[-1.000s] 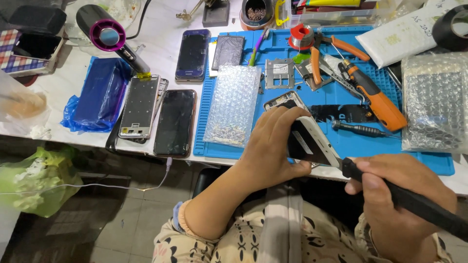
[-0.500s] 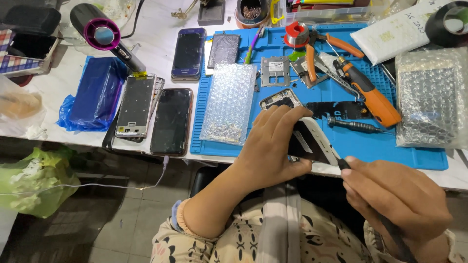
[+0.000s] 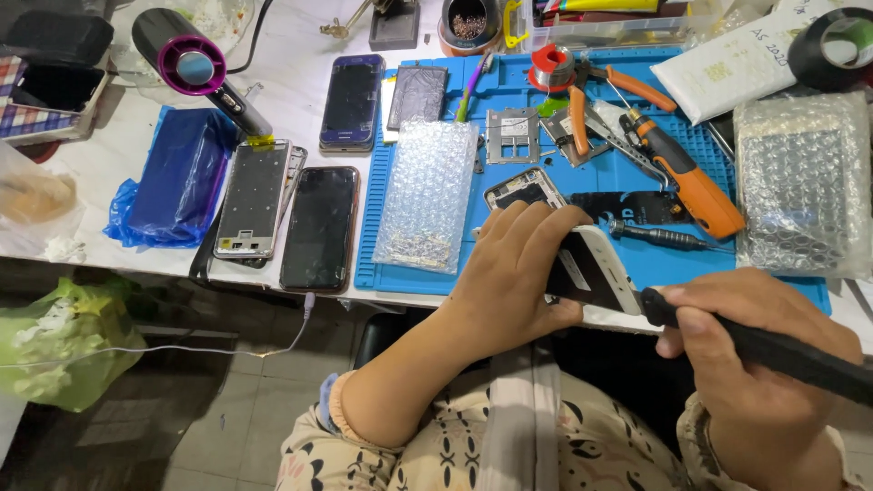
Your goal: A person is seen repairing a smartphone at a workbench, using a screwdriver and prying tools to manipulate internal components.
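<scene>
Clutter covers the blue ribbed rubber work mat (image 3: 691, 264) on a white bench (grey tiled floor below). At six o'clock, the left hand (image 3: 514, 273) grips a white-framed flat smartphone (image 3: 591, 271); the right hand (image 3: 741, 341), at four o'clock, is closed round a matte black tool handle (image 3: 773, 350) whose end touches the phone.

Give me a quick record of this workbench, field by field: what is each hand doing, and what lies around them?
Left hand: the left hand grips a white phone at the table's near edge.
Right hand: the right hand holds a black tool, its tip at the phone's end.
Work surface: blue mat on a white table.
On the mat: bubble wrap, orange screwdriver, orange pliers.
Left of the mat: dark phone, phone frame, blue bag, hair dryer.
</scene>
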